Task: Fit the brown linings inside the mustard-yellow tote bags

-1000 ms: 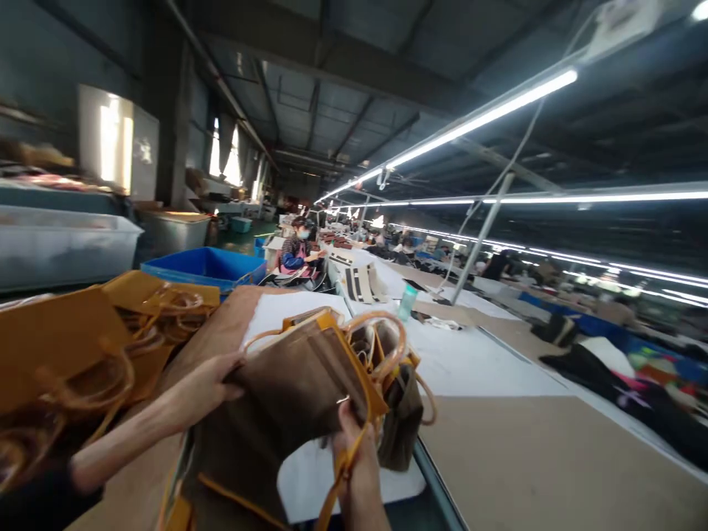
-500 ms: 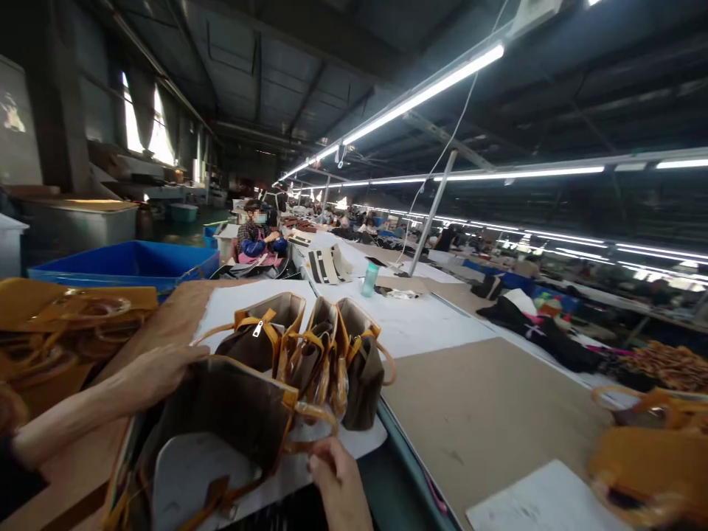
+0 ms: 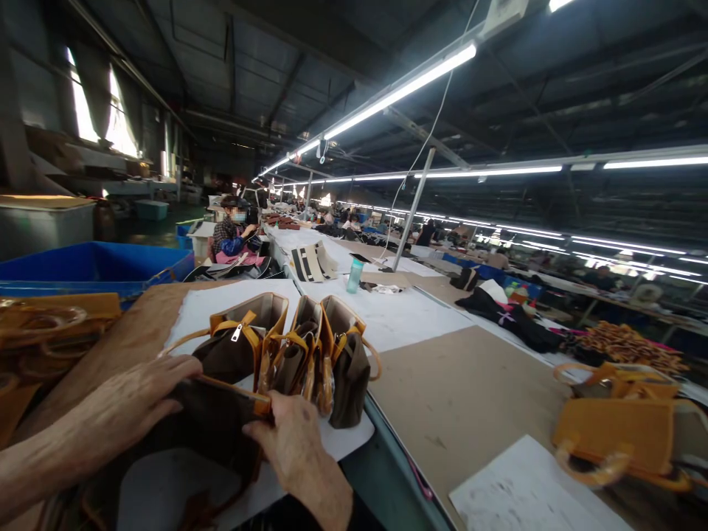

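My left hand lies over the top left edge of a dark brown bag with orange trim, its fingers curled on it. At the bag's right corner, my right hand pinches the orange rim. The bag rests on a white sheet on the long table. Just beyond it stand three brown bags with orange handles in a row, upright and touching.
Orange bags are piled at the left and one lies at the right. A blue bin stands behind. A seated person works farther along the table. A teal cup and brown cardboard are nearby.
The bag in my hands has come down from raised to lying low near the table edge. My view has swung right, and my right hand now pinches the rim.
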`<control>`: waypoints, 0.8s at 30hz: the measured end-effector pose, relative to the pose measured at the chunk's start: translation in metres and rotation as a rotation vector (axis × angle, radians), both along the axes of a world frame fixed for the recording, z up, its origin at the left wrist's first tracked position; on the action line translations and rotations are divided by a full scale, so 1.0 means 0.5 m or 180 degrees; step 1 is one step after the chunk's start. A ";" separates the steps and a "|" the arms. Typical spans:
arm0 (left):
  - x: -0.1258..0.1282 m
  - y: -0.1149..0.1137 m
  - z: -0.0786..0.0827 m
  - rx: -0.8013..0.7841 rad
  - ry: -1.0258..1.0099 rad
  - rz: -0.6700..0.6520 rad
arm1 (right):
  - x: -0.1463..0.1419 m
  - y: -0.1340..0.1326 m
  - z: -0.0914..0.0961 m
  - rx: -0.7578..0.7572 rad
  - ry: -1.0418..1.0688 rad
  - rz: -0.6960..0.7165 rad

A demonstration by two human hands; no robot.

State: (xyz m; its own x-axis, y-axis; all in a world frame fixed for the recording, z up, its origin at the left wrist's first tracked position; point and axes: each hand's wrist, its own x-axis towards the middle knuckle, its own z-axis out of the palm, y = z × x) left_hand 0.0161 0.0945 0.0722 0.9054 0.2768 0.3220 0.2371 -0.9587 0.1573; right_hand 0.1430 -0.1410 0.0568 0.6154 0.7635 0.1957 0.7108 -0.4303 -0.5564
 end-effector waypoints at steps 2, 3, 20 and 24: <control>0.000 -0.019 -0.002 0.0043 -0.0014 -0.0174 | -0.002 -0.001 0.012 -0.0005 0.0033 -0.0013; 0.000 -0.024 -0.002 0.0087 -0.0017 -0.0248 | -0.002 -0.002 0.015 -0.0024 0.0051 -0.0032; -0.008 -0.059 0.033 0.0069 0.0270 -0.0227 | -0.032 0.020 0.019 0.0103 -0.0959 0.0226; -0.008 -0.031 0.007 0.0034 0.0019 -0.0399 | -0.032 0.035 0.008 -0.0244 -0.1536 0.0265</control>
State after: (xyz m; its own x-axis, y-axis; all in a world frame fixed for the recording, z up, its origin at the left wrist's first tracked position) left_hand 0.0121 0.0790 0.0755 0.9346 0.1579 0.3188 0.1162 -0.9824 0.1459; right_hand 0.1270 -0.1236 0.0607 0.4047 0.8297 0.3845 0.9133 -0.3878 -0.1243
